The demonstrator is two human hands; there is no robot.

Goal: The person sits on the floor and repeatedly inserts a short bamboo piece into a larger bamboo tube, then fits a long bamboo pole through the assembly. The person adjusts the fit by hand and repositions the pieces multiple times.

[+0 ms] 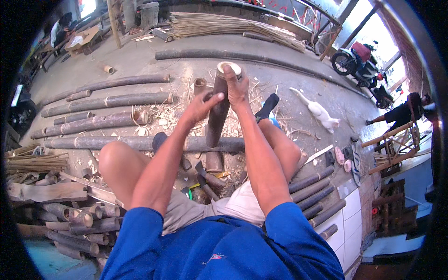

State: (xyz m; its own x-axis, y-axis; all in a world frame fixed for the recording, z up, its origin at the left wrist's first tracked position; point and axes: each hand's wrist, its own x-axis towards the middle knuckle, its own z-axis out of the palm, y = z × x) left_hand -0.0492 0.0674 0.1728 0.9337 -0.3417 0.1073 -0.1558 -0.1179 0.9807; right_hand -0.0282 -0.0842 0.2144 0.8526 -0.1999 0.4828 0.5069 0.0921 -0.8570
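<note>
Between my raised knees I hold up a short dark bamboo tube (216, 122), tilted, its pale cut end toward the top. My right hand (237, 88) wraps its upper end, thumb over the rim. Lower on the tube, my left hand (201, 108) is closed round its side with the thumb across the front; its other fingers are partly hidden. Just behind the tube stands a smaller bamboo piece (199, 85). Below lie a long bamboo pole (116, 143), another short bamboo piece (214, 162) and tools with dark handles (206, 185) near a yellow strip (223, 174).
Long bamboo poles (112, 101) lie at left amid pale shavings (163, 116). Cut bamboo (88, 228) is piled at near left, with more lengths (312, 191) at right. A white cat (319, 111) lies on the floor. Beyond are a motorbike (361, 65) and a person (410, 112).
</note>
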